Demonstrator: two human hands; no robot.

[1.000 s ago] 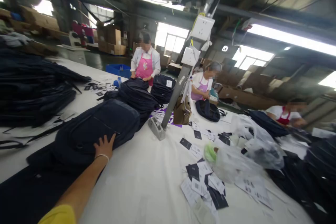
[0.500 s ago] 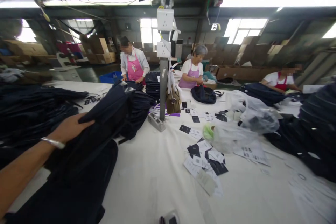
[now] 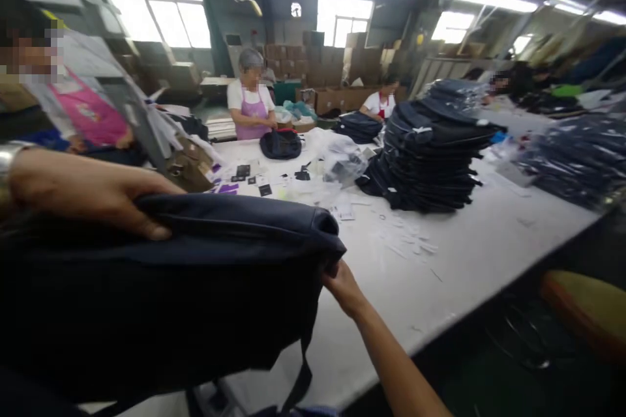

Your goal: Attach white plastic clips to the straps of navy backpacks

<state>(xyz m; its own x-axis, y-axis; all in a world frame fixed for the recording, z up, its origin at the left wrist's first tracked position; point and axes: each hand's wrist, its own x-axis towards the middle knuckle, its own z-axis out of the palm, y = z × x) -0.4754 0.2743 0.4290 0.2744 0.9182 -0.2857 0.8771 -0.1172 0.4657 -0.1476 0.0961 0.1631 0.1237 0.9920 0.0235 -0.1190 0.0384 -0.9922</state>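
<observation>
A dark navy backpack (image 3: 186, 300) is held up close in front of me, stretched across the left and middle of the view. My left hand (image 3: 92, 192), with a silver band at the wrist, grips its upper edge, thumb on the near side. At the bag's right end, my right hand (image 3: 340, 283) is closed on the corner, and the fabric hides most of its fingers. A loose strap (image 3: 302, 374) dangles below that corner.
A tall stack of dark bags (image 3: 430, 156) stands on the white table (image 3: 376, 293) to the right. Tags (image 3: 243, 171) and clear plastic (image 3: 345, 159) lie beyond my bag. Several co-workers, one in a purple apron (image 3: 253, 114), are across the table. A stool (image 3: 587, 306) stands at right.
The view has swung right. The backpack in my left hand has been lifted off the left side of the table and brought close. My right hand has come into view, gripping its corner.
</observation>
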